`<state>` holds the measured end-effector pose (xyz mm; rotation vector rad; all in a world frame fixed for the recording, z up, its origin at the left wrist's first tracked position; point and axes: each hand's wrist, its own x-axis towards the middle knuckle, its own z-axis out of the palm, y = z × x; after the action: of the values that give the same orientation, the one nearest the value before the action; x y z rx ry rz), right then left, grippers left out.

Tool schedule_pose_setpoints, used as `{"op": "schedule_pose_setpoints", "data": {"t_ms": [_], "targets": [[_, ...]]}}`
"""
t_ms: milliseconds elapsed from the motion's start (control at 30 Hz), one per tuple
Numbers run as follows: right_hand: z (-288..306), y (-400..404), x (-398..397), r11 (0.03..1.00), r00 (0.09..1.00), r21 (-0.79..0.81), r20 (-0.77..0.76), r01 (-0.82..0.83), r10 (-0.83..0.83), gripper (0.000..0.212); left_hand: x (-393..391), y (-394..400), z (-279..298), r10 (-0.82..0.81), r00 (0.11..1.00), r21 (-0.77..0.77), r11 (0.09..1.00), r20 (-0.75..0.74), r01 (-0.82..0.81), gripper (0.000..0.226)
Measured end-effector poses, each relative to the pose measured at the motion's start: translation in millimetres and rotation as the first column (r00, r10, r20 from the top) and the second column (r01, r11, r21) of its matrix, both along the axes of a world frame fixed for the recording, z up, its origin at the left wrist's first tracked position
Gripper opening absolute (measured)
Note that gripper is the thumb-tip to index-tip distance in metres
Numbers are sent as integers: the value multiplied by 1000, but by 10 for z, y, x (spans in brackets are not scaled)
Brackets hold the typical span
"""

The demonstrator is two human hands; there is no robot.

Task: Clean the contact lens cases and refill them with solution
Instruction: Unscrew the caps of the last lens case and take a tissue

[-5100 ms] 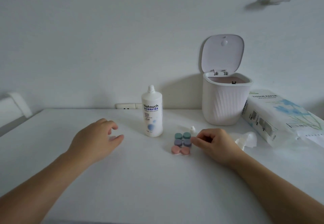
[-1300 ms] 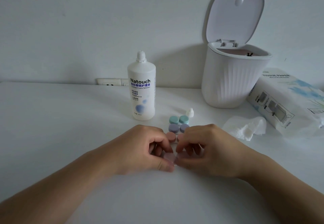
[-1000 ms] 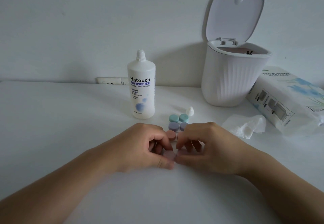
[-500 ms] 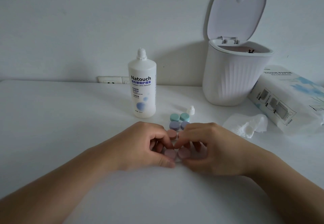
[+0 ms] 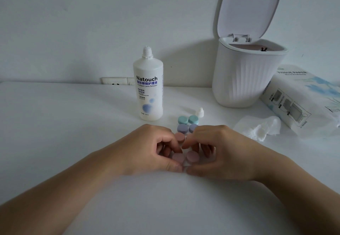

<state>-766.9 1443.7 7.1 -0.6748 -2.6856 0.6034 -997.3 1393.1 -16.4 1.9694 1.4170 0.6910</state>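
Presently on the white bench (image 5: 73, 133), counted:

Hands, two. Left hand (image 5: 147, 148) and right hand (image 5: 222, 152) rest side by side at the near centre, fingers curled narrow, thumb tips nearly meeting. Between them they pinch one mauve lens case (image 5: 185, 157), which shows two round caps side by side, the left cap at the left fingertips, the right cap at the right ones. The case sits low on the bench; whether it touches the surface cannot be told.

Lens cases farther off, three, in a short column running away from the hands: one pink case (image 5: 180, 136), only one cap visible, the rest hidden behind the fingers; one lilac case (image 5: 185, 128), two caps, the right one partly covered by the right hand; one teal case (image 5: 188, 119), two caps, fully in view.

Solution bottle (image 5: 148, 89), one, white, upright, labelled "Natouch", standing left of and beyond the teal case, its nozzle bare.

Small white cap (image 5: 199, 113), one, just right of the teal case.

Crumpled tissue (image 5: 259, 129), one, right of the hands.

Lidded bin (image 5: 246, 72), one, white and ribbed, lid raised, far right against the wall.

Tissue pack (image 5: 301, 98), one, lying at the right edge beside the bin.

Wall socket (image 5: 117, 81), one plate, behind the bottle.
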Motion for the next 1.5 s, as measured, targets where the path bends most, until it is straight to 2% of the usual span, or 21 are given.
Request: {"op": "schedule_pose_setpoints", "data": {"t_ms": [200, 367, 500, 600, 733, 933, 1000, 1133, 1233, 1300, 1367, 1433, 1500], "targets": [[-28, 2, -14, 999, 1000, 33, -29, 0, 1, 8, 3, -6, 11, 17, 1000, -7, 1000, -18, -17, 29], [-11, -4, 2, 1000, 998, 10, -47, -29, 30, 27, 12, -7, 10, 24, 1000, -16, 1000, -3, -24, 27], [6, 38, 41, 998, 986, -42, -165, -40, 32, 30, 9, -13, 18, 5, 1000, -33, 999, 16, -5, 27], [16, 105, 97, 994, 961, -88, -262, 63, -84, 16, 11, -19, 21, 3, 1000, -22, 1000, 9, -3, 24], [-6, 262, 173, 919, 886, -90, -244, 384, -395, 14, 15, -21, 27, -8, 1000, -1, 1000, 7, 8, 23], [-84, 365, 234, 880, 878, 4, -74, 474, -473, 15, 24, -33, 38, 1, 1000, -3, 1000, 3, -1, 21], [-87, 368, 239, 870, 870, 26, -41, 492, -491, 21, 26, -36, 38, 3, 1000, 3, 1000, -4, -3, 22], [-94, 353, 220, 873, 878, 102, -2, 477, -480, 43, 24, -37, 39, 0, 1000, 6, 1000, -4, 0, 21], [-101, 347, 222, 872, 879, 147, 22, 468, -476, 42, 18, -38, 31, -1, 1000, 1, 1000, -4, 1, 22], [-94, 335, 221, 871, 881, 144, -14, 470, -473, 34, 11, -33, 25, -2, 1000, 0, 1000, -4, 2, 22], [-73, 315, 221, 897, 901, 102, -113, 431, -420, 21, 10, -29, 22, -7, 1000, 3, 1000, -5, 7, 23], [-23, 267, 212, 941, 930, -6, -153, 338, -335, 12, 10, -27, 17, -8, 1000, 12, 1000, -9, 8, 24], [8, 203, 191, 963, 967, -166, -106, 214, -233, 22, 8, -25, 13, -8, 1000, 21, 1000, -15, 8, 26]]}}
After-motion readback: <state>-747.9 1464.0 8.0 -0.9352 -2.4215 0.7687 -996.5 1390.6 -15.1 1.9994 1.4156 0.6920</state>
